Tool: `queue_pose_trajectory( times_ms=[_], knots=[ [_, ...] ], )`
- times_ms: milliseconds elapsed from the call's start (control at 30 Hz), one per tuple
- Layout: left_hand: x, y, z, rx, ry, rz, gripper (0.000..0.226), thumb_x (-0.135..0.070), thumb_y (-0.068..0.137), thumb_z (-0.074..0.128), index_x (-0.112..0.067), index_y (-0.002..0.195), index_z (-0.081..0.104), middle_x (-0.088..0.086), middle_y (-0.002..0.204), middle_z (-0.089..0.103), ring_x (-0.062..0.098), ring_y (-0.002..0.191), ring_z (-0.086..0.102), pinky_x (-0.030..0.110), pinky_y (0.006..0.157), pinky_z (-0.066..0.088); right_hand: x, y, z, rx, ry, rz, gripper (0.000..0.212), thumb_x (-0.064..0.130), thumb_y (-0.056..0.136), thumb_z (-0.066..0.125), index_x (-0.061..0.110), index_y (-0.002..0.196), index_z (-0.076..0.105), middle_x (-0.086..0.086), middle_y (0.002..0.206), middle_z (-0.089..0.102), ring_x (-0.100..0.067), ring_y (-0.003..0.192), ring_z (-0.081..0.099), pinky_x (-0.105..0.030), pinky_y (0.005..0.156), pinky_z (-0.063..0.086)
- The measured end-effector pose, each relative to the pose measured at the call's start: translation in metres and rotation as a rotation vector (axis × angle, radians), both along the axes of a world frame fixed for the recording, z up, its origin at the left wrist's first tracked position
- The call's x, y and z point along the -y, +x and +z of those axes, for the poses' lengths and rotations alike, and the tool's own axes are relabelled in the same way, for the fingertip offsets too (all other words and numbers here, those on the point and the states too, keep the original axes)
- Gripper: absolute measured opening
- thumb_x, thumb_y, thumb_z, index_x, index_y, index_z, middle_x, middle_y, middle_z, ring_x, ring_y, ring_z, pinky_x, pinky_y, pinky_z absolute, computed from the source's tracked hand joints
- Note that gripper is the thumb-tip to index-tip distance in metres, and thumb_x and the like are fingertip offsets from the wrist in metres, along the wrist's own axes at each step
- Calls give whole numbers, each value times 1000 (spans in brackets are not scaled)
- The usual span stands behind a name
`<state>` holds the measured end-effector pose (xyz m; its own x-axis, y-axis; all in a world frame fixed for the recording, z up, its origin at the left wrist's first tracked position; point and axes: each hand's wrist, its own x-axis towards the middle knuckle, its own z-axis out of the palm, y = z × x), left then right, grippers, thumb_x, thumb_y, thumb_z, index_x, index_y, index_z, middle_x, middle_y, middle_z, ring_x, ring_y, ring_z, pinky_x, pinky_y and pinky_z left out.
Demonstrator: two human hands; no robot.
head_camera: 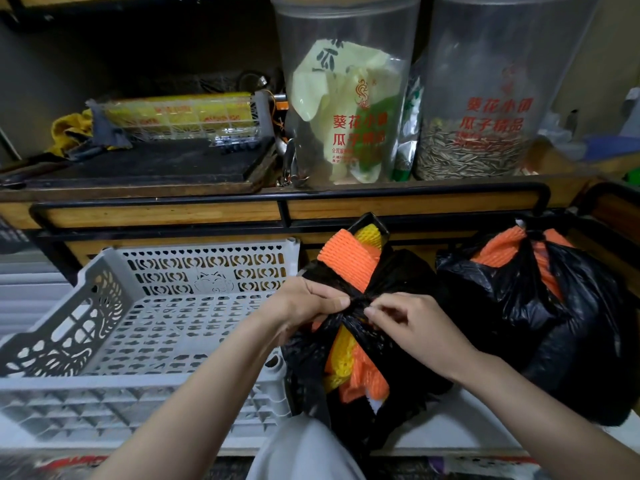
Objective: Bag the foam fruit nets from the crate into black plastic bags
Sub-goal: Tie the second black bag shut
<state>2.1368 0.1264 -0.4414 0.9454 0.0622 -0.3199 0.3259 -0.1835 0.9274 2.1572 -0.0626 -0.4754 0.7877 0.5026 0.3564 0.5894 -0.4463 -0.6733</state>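
**At the bag's neck, both grips pinching black plastic**

Closest to me, my left grip [304, 303] and right grip [412, 327] meet over the near black bag [408, 271]. Each is narrowed to a pinch on one twisted handle of it, and the handles cross at a knot [356, 302] between my fingertips. The bag stands on the pale counter [467, 424], stuffed with foam nets [346, 261]. Orange and yellow ones bulge out above the knot and again through the gap below it.

Touching the bag's left side sits the grey crate [104, 381], its pierced floor and walls in plain view. Just right of my bag, a second black bag [571, 306] is tied at the top, with orange nets showing around its knot.

Farther back, a wooden shelf [415, 206] carries two clear tubs with red lettering. The left tub [346, 29] holds pale yellow-green packets. The right tub [512, 46] holds striped seeds [471, 161]. At the far left lies a clear tray [180, 116] with yellow inside.
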Motion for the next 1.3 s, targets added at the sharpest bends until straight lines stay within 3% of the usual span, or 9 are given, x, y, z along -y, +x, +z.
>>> queue_pose_trajectory(
  times_ms=[133,333,600,700,800,933,1033,1133,1300],
  knots=[
    [4,2,-18,62,-71,149,12,-2,76,73,-13,70,73,3,67,69,16,67,61,20,63,51,14,-3,-4,119,-54,48,13,28,91,58,23,79,60,19,79,49,-3,66,52,-12,60,36],
    [19,7,-33,378,500,76,15,-13,86,66,-20,73,63,0,79,65,14,76,59,24,72,46,29,-3,-11,186,-162,99,17,31,90,56,20,78,55,17,91,40,-3,68,50,-10,58,36],
    [8,15,-48,348,510,147,15,-9,86,64,-17,73,63,-9,75,61,8,75,58,5,63,41,66,0,-29,361,-433,175,27,39,91,44,22,71,47,16,91,35,-2,67,40,-13,53,33],
    [12,13,-42,342,400,113,14,-10,89,61,-19,77,60,-5,75,58,11,75,57,15,66,44,66,-4,-33,188,-206,88,23,43,89,46,27,73,49,19,94,39,0,83,48,-11,69,38],
    [20,3,-27,291,-70,66,9,-6,92,55,-13,89,51,2,70,54,4,60,52,10,54,40,51,-14,-23,-52,233,18,20,43,83,51,31,67,54,15,86,49,-4,84,52,-9,78,37],
    [33,-5,-19,216,-560,67,10,-4,91,54,-9,99,55,2,68,62,9,58,57,17,62,49,27,-23,-3,-288,577,29,22,38,83,64,21,70,68,12,82,63,-2,85,60,-10,79,42],
    [39,-9,-18,208,-624,59,20,-6,93,50,-8,112,57,0,71,65,7,58,56,15,60,49,20,-21,3,-416,567,-5,20,25,89,54,23,100,70,19,99,70,7,100,61,-8,84,45],
    [44,-16,-18,216,-488,1,27,-3,96,46,-7,121,54,2,74,67,7,58,57,15,55,48,19,-19,4,-394,384,-26,30,19,94,52,33,119,59,18,109,67,10,104,58,-7,87,44],
    [42,-22,-20,221,-362,-33,39,4,86,58,-15,118,52,6,82,73,11,62,65,17,59,49,12,-25,6,-301,153,-29,33,21,94,55,47,114,55,4,96,69,-2,95,60,-12,80,43]
  ],
)
